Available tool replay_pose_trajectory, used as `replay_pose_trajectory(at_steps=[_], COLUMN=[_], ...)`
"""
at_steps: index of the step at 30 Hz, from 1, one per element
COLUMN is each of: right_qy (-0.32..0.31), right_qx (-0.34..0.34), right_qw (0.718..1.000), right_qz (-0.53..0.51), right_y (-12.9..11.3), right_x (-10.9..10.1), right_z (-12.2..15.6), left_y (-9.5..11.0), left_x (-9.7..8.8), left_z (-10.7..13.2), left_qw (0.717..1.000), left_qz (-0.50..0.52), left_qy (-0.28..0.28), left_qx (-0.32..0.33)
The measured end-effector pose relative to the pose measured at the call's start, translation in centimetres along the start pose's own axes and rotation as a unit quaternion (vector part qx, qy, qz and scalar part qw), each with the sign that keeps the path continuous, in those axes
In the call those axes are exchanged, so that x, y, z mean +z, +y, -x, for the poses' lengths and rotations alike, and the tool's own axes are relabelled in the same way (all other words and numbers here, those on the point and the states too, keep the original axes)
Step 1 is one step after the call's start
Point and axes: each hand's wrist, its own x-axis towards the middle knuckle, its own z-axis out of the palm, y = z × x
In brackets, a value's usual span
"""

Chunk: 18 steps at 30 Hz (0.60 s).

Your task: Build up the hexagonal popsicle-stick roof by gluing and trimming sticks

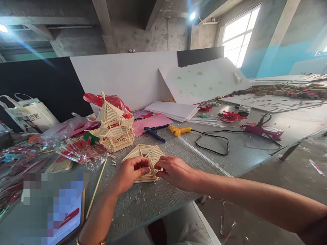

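A flat hexagonal panel of thin wooden sticks (146, 153) lies on the grey table (143, 204) in front of me. My left hand (130, 173) curls its fingers over the panel's near edge, pinching a stick there. My right hand (174, 172) pinches the same near edge from the right side. Both hands touch the panel and almost meet at its middle. Behind the panel to the left stands a small pagoda model (114, 127) built from the same sticks.
A yellow glue gun (179, 129) with a black cord (214, 144) and blue-handled pliers (154, 132) lie behind the panel. Bags of red-tipped sticks (81, 151) are at the left, a long skewer (96, 188) beside them. A phone (66, 223) sits near left. White sheets (173, 110) lie farther back.
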Motion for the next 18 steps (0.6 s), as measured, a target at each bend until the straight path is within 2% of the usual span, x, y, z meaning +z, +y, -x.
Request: replay_pose_trajectory(at_steps=[9,18], right_qy=[0.051,0.105], right_qx=[-0.041,-0.018], right_qw=[0.997,0.992], right_qz=[-0.043,-0.072], right_y=[0.6,1.8], right_x=[0.6,1.2], right_z=[-0.4,0.2], left_y=[-0.3,-0.1], left_x=[0.6,0.9], left_z=[-0.2,-0.1], left_qw=[1.0,1.0], left_qz=[-0.009,-0.005], left_qy=[-0.022,-0.015], left_qx=[0.015,0.027])
